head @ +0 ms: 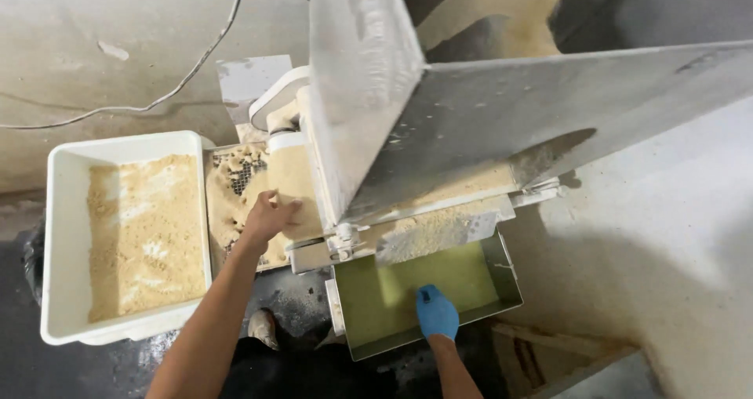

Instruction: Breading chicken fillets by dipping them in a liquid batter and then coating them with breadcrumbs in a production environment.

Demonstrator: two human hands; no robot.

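Item: heap of pale yellow crumbly meal (271,181), lying on a perforated screen (241,172) at the left side of a grey metal hopper machine (502,109). The bare left hand (269,215) rests on the heap; fingers bent and pressed together into the meal.

Item: shallow metal tray (502,281) with a yellow-green floor, set under the machine's outlet chute (439,230), which is coated with the same meal. The right hand (436,311), in a blue glove, lies flat on the tray floor near its front rim; fingers close together, holding nothing.

Item: white rectangular plastic tub (67,234), just left of the screen, partly filled with meal.

Surroundings: dark, wet-looking floor (47,368) below the tub; dusty pale concrete wall (94,23) with a thin cable (172,89) trailing across it; pale powder-covered surface (667,234) to the right.
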